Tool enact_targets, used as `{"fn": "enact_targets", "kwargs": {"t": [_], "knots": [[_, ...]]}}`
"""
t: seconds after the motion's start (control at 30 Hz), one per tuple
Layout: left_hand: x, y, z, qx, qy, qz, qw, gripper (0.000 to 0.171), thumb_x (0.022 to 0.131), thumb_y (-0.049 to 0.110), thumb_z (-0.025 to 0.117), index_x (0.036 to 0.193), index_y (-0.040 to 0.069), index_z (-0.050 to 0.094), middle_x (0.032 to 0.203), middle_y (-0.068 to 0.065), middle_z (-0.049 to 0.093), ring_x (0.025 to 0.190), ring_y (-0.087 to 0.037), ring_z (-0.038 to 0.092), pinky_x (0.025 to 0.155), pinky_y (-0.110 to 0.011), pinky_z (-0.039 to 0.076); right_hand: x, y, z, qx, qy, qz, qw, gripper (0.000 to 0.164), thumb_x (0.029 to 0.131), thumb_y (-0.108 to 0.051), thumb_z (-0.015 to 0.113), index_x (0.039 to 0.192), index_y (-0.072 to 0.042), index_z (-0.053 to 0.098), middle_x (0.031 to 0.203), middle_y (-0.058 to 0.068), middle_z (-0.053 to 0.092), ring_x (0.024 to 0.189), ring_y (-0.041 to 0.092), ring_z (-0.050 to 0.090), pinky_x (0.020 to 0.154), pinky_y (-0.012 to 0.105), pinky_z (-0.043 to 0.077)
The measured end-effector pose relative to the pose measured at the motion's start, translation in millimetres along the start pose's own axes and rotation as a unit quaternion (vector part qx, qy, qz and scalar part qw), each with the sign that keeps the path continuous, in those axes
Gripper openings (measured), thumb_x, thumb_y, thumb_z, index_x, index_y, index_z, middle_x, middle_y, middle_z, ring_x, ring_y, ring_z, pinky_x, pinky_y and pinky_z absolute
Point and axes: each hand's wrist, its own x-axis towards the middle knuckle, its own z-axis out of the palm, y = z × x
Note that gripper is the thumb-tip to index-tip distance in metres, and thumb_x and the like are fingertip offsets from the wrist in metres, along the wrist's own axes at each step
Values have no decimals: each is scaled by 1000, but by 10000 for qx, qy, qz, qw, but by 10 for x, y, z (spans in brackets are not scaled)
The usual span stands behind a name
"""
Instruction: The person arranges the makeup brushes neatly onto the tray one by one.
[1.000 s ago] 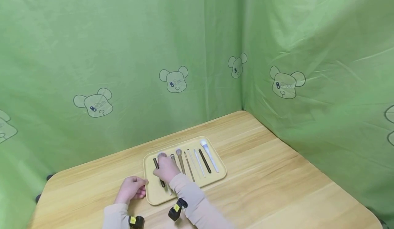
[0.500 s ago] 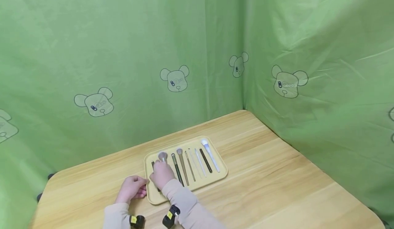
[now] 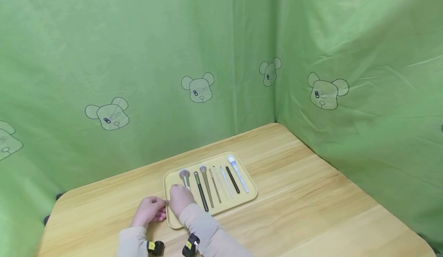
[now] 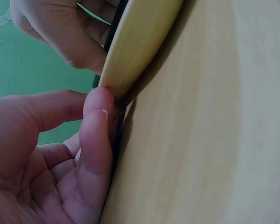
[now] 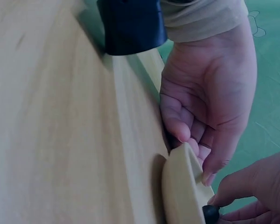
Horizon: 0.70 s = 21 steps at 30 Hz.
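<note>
My left hand pinches the left rim of a yellow tray between thumb and finger. Inside that rim, my right hand pinches a slim black stick, whose rounded end shows in the right wrist view; from above, the hand covers it. Beside the right hand lies a makeup brush with a fluffy grey head, its handle partly hidden. A dark-handled brush and a brown makeup brush follow to the right, roughly parallel.
Farther right on the tray lie a thin brown brush, a white pencil-like stick, another black stick and a white-headed brush. The wooden table is bordered by green cloth walls.
My right hand has shifted left with the slim black stick, toward the tray's left rim, uncovering the grey-headed and dark-handled brushes. The left hand stays on the rim.
</note>
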Motion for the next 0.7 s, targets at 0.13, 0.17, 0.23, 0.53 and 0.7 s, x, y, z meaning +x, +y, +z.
{"fn": "enact_targets", "kwargs": {"t": [0.13, 0.17, 0.23, 0.53, 0.7], "knots": [[5, -3, 5, -2, -10, 15, 10000, 18, 81, 14, 58, 83, -4, 58, 61, -5, 59, 50, -11, 56, 49, -26, 53, -16, -1, 18, -151, 70, -46, 9999, 17, 70, -25, 69, 71, -11, 60, 63, 3, 63, 54, 17, 60, 48, 25, 45], [8, -5, 6, -5, -12, 16, 10000, 18, 81, 14, 58, 83, -4, 58, 61, -5, 59, 50, -11, 56, 49, -26, 53, -21, 0, 17, -171, 102, -60, 9998, 17, 70, -25, 69, 70, -11, 60, 63, 3, 63, 53, 17, 59, 47, 25, 45], [9, -10, 6, -13, -29, 17, 10000, 18, 81, 14, 58, 84, -4, 58, 61, -5, 59, 50, -11, 56, 49, -26, 53, -31, 0, 13, -204, 141, -70, 9997, 17, 69, -26, 69, 70, -11, 60, 62, 3, 63, 53, 17, 59, 47, 25, 44], [1, 0, 13, -12, -26, -14, 10000, 19, 81, 15, 60, 84, -3, 59, 60, -4, 59, 49, -10, 56, 48, -25, 52, -38, 11, -3, -162, 102, -70, 9998, 16, 70, -24, 69, 69, -12, 60, 62, 3, 63, 52, 16, 59, 47, 24, 44], [8, -10, 10, -31, -3, -61, 10000, 20, 80, 17, 61, 84, -3, 58, 61, -4, 59, 50, -10, 56, 49, -24, 52, -31, 26, 16, -46, 67, -46, 10000, 14, 68, -22, 69, 69, -12, 59, 61, 2, 62, 52, 16, 58, 45, 24, 44]]}}
